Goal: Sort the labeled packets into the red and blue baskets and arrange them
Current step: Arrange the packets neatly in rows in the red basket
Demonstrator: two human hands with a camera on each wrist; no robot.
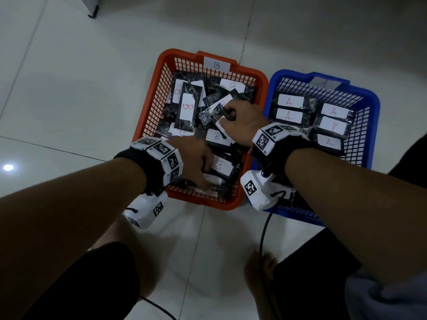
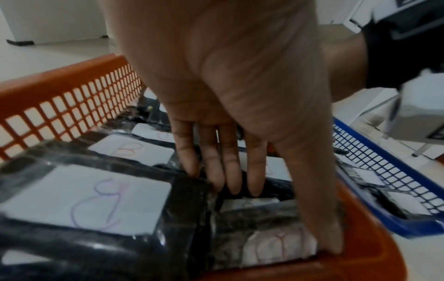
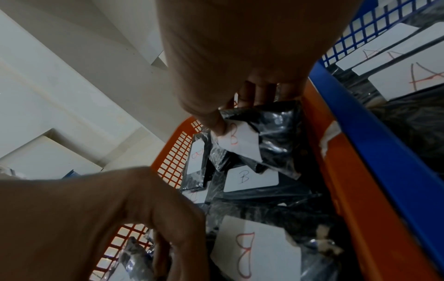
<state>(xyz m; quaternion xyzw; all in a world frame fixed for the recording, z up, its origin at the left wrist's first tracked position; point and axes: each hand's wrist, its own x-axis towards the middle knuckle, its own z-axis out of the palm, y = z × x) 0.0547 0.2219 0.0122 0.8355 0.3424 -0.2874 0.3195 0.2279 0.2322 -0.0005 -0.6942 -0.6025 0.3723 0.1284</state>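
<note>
The red basket (image 1: 184, 55) holds several black packets with white B labels, lying jumbled. My right hand (image 1: 227, 116) is in its middle and grips one B packet (image 3: 269, 136), thumb on the label and fingers behind it. My left hand (image 1: 201, 167) is at the basket's near end. Its fingers (image 2: 230, 171) are straight with tips pushed down between packets, and its thumb tip rests by the near rim. The blue basket (image 1: 288, 75) to the right holds A packets (image 1: 290, 102) laid in neat rows.
Both baskets stand side by side on a white tiled floor (image 1: 69, 88). A black cable (image 1: 263, 232) trails from my right wrist past my bare foot (image 1: 258, 271). A dark furniture foot (image 1: 92, 12) shows at the far left.
</note>
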